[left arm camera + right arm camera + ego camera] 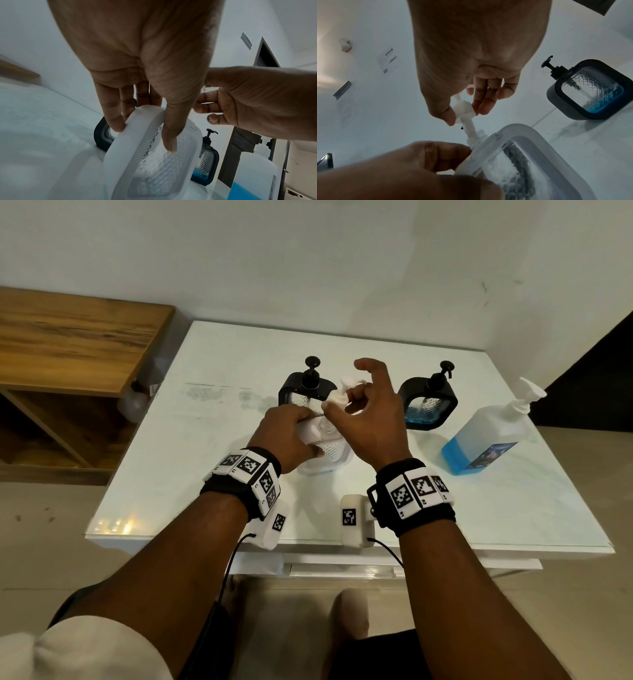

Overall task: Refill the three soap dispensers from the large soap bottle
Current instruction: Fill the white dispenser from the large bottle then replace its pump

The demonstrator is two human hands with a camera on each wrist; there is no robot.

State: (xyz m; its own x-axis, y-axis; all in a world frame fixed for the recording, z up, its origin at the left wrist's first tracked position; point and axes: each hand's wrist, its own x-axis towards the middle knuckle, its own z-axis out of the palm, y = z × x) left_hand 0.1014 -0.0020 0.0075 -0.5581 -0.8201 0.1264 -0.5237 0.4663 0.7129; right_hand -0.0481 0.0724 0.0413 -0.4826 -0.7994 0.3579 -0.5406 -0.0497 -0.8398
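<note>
A white-framed soap dispenser [325, 455] with clear textured sides stands near the table's middle. My left hand [286, 433] grips its top edge, fingers behind and thumb in front [169, 142]. My right hand [363, 412] pinches its white pump head [464, 109], lifted above the neck with the pump stem [471, 132] still in the opening. Two black-framed dispensers stand behind: one at the left [306, 390], one at the right [430, 404] with blue soap at its bottom. The large soap bottle [486, 436], partly filled with blue soap, stands at the right.
The white table [191, 474] stands against a pale wall. A wooden shelf unit [68, 350] stands to its left. Bare tabletop lies left of the dispensers and along the front edge.
</note>
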